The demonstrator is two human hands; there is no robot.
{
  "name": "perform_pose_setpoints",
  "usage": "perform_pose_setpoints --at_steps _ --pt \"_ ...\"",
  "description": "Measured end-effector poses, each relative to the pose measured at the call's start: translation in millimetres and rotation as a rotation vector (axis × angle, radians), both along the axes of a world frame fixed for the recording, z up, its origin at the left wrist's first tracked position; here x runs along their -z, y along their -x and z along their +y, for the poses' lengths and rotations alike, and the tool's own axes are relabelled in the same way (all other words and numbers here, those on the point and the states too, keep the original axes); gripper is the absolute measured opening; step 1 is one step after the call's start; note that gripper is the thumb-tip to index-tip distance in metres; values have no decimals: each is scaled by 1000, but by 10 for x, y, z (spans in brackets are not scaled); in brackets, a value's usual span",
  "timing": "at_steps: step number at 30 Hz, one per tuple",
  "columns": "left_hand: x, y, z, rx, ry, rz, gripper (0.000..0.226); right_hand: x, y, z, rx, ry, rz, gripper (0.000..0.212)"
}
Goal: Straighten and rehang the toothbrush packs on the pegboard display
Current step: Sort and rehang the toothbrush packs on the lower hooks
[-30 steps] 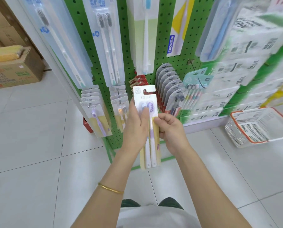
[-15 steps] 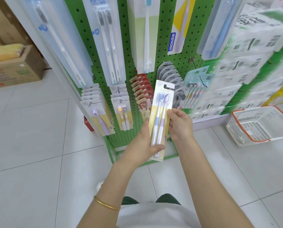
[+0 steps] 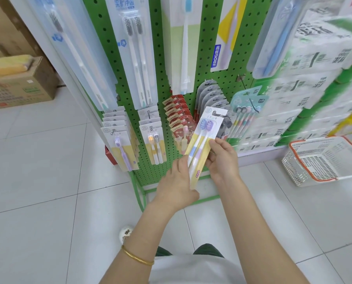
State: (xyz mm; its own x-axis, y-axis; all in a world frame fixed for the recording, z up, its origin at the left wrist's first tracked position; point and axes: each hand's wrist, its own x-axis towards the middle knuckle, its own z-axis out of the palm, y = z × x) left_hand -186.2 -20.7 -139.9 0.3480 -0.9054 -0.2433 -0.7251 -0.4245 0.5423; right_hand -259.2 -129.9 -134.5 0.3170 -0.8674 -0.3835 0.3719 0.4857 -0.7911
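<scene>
Toothbrush pack (image 3: 200, 144) with two brushes is tilted, top leaning to the right, and is held in front of the green pegboard (image 3: 164, 83). Left hand (image 3: 177, 181) grips its lower left edge. Right hand (image 3: 222, 158) pinches its right edge, with the thumb on the front. The hands are close, with only the pack between them. Grey packs (image 3: 209, 95) hang behind the pack's top, and red packs (image 3: 177, 117) hang above the left hand. Well to the right of the right hand, a white basket (image 3: 324, 160) stands on the floor.

A shop: a green pegboard (image 3: 163, 78) stand carries hooks crowded with carded toothbrush packs (image 3: 138, 48), wrapped white goods (image 3: 314, 58) are stacked beside it, and a plastic shopping basket (image 3: 306, 167) and cardboard box (image 3: 21, 89) sit on the tiled floor (image 3: 38, 181).
</scene>
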Motion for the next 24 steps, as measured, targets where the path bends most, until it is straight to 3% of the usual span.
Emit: perform_pose_setpoints --at_steps 4,10,13,20,24 --pt "-58 -70 -43 -41 15 366 61 1 6 0 -135 41 27 8" --pt "-84 -101 -11 -182 128 793 33 94 -9 -42 -1 81 164 18" --pt "-68 -130 -26 -253 125 802 13 100 20 -63 -87 132 196 16" --pt "-66 -176 -108 -350 73 798 37 54 55 -25 -271 224 178 20" --pt "-98 -232 -157 -403 141 803 33 50 67 -30 -357 241 173 18"
